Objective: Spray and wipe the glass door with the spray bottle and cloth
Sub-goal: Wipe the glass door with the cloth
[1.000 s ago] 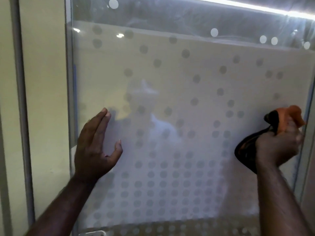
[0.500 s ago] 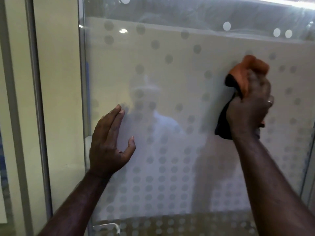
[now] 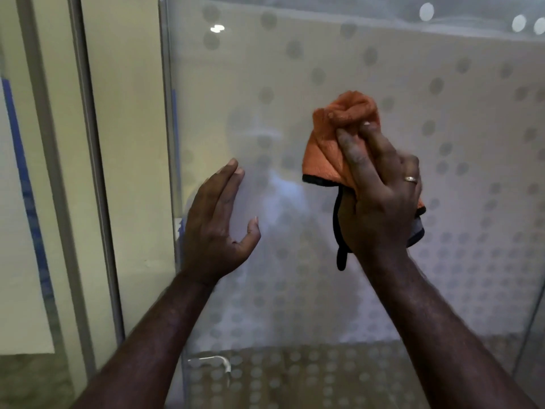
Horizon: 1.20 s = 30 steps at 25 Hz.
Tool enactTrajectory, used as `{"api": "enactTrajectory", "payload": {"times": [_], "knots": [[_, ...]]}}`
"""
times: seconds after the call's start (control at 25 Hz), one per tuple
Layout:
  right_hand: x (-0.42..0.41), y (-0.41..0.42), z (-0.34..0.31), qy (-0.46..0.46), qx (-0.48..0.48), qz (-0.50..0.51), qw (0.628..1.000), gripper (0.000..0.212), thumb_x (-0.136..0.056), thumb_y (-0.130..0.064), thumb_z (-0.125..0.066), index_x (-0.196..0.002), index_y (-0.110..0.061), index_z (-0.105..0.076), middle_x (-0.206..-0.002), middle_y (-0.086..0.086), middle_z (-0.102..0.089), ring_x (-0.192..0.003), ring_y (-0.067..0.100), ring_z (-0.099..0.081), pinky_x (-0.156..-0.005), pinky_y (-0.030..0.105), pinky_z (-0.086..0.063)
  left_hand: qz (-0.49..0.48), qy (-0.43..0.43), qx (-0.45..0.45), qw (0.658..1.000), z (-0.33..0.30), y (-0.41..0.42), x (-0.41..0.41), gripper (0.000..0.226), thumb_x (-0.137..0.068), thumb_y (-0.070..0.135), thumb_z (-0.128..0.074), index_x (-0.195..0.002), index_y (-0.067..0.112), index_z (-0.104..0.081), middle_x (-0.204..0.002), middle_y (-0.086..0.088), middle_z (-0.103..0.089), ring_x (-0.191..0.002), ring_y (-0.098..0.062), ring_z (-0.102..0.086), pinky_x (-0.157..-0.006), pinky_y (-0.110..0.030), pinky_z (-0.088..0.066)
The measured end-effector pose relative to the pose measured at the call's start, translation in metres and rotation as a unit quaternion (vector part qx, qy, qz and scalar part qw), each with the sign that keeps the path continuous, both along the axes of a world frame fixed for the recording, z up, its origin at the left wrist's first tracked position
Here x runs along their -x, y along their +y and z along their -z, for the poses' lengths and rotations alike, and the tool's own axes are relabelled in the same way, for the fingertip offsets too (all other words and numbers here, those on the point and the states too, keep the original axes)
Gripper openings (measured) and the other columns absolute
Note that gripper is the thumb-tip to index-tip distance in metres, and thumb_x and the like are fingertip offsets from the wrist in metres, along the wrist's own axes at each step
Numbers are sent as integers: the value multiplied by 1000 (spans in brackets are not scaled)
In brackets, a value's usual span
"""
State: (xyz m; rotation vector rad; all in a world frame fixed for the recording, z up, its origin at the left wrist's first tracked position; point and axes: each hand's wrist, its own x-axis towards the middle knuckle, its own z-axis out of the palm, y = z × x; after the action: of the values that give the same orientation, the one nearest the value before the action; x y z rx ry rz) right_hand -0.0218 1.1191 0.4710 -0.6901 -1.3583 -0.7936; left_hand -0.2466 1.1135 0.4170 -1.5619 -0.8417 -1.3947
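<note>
Two hands are at the glass door (image 3: 324, 69), and only one of them works. Your right hand (image 3: 380, 199) has its fingers (image 3: 351, 152) curled and pinching the bunched cloth (image 3: 330, 143), pressing it flat against the pane. Your left hand (image 3: 215, 228) is empty, fingers held together and extended with the thumb apart, and it seems to steady the door near its left edge, though you cannot tell for sure that the palm touches the glass.

Judging by that, you are in the wiping stage. No spray bottle is anywhere in sight, so spraying looks finished for this patch, though no droplets or streaks show either way. Everything above your right fingers, far to their right and down below your wrists has yet to be judged clean; the pane looks evenly hazy, so how much remains is uncertain.

As for the cloth, it is orange, plush and nappy like microfibre, with a black stitched border hanging below your palm, soft and crumpled into a knot above your fingertips. By contrast, the glass is hard, smooth and reflective, frosted with rows of round dots (image 3: 442, 255) that crowd together below your hands and thin out above them. Left of your left fingers stands a slim metal frame (image 3: 97, 172)
</note>
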Motion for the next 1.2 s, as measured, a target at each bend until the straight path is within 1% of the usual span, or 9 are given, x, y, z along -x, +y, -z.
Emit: {"api": "enactTrajectory", "payload": {"times": [0.2,0.36,0.48,0.56,0.68,0.92,1.08,1.16,1.2], "knots": [[15,-19,47,-52,-27,-33,998,43,-96,-12,-33,-132,-21,-57,-138,8,-54,-102,33,-52,-83,45,-45,37,-10,35,999,15,-20,0,60,-87,18,-66,-139,-7,-49,-148,-16,-45,-140,-29,-44,-120,-31,-32],[24,-31,92,-81,5,-99,992,44,-95,-13,-51,-138,-9,-40,-134,11,-58,-104,35,-57,-84,47,-47,96,-71,125,985,58,-52,2,46,-96,29,-54,-134,2,-57,-139,-6,-54,-133,-21,-50,-116,-34,-40],[31,-42,129,-158,51,-140,976,74,-78,0,-66,-141,-11,-28,-133,15,-58,-111,36,-58,-84,47,-46,223,-161,244,930,86,-88,-4,68,-98,65,-36,-131,9,-57,-128,-7,-65,-120,-21,-62,-101,-36,-51],[37,-51,149,-218,72,-173,958,87,-71,3,-71,-143,-14,-25,-137,12,-52,-114,35,-56,-85,46,-44,280,-237,317,875,98,-113,-10,78,-88,77,-42,-133,16,-57,-123,0,-69,-115,-15,-66,-95,-27,-53],[50,-70,173,-255,91,-226,936,78,-72,1,-69,-140,-12,-33,-136,13,-54,-114,34,-57,-85,45,-46,245,-365,374,817,111,-148,-18,44,-77,58,-69,-117,43,-62,-104,21,-76,-99,1,-71,-79,-13,-55],[58,-125,208,-312,137,-366,866,71,-79,-17,-68,-141,-15,-35,-139,8,-54,-120,31,-53,-94,44,-44,159,-547,310,761,149,-231,-36,30,-75,31,-77,-104,26,-73,-95,2,-80,-86,-11,-75,-68,-21,-57],[53,-164,239,-232,253,-493,799,102,-68,-77,-61,-144,-15,-35,-149,1,-41,-137,23,-39,-111,45,-25,75,-605,262,748,176,-307,-46,30,-73,28,-78,-103,25,-74,-92,5,-80,-80,-8,-75,-60,-17,-56],[62,-181,256,-143,392,-603,680,94,-70,-69,-64,-143,-15,-37,-147,6,-44,-133,20,-43,-110,41,-31,51,-627,243,738,186,-351,-46,26,-75,22,-79,-101,25,-74,-93,5,-80,-83,-10,-74,-65,-17,-57],[69,-189,266,-116,475,-652,580,85,-75,-61,-67,-141,-16,-38,-145,10,-46,-130,19,-46,-109,39,-35,41,-638,232,733,191,-372,-45,25,-78,18,-80,-102,24,-74,-94,4,-80,-84,-11,-74,-67,-18,-57]]}}
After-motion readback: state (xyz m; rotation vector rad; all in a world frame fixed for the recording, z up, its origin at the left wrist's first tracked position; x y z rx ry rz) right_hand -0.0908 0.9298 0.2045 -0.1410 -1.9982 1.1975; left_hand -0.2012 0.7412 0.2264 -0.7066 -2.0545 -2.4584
